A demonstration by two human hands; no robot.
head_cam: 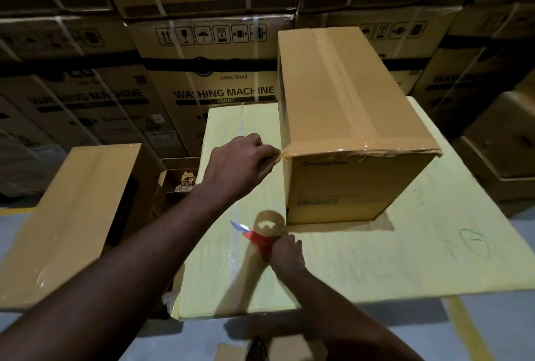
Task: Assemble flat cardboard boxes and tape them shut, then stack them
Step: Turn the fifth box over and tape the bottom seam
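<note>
Left hand [246,164] pinches the tape [341,91] at the near top corner of the brown box [353,135]. Right hand [286,253], at 7 o'clock from the box, is clenched round a red tape dispenser [262,240]. I see the box standing upright on a pale yellow carton [376,268], toward its 1 o'clock. A second brown box [78,216] lies at 9 o'clock, with washing-machine cartons [223,91] stacked at 12.
</note>
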